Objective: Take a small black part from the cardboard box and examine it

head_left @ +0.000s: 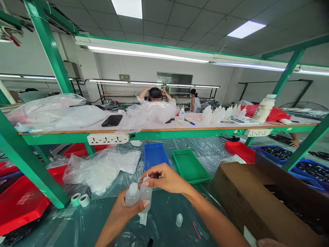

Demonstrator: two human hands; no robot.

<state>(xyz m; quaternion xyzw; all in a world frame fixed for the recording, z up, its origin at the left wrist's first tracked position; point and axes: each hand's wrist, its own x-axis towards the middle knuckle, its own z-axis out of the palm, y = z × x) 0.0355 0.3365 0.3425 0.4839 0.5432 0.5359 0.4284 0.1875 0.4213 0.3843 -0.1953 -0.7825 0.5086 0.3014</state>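
Two small bottles (138,195) sit upright, side by side and touching, low in front of you. Your left hand (123,214) is wrapped around them from below, thumb pressed across the front. Your right hand (166,178) comes in from the right, fingertips pinched on the top of the right-hand bottle; you can't tell what sits under them. The bottles' long axes run straight up. A loose cap (179,220) stands on the plastic sheet just right of and below them. Beyond, the blue tray (155,155) and green tray (190,166) look empty, and the open box (257,199) on your right holds something dark. Tape rolls (81,199) lie off left.
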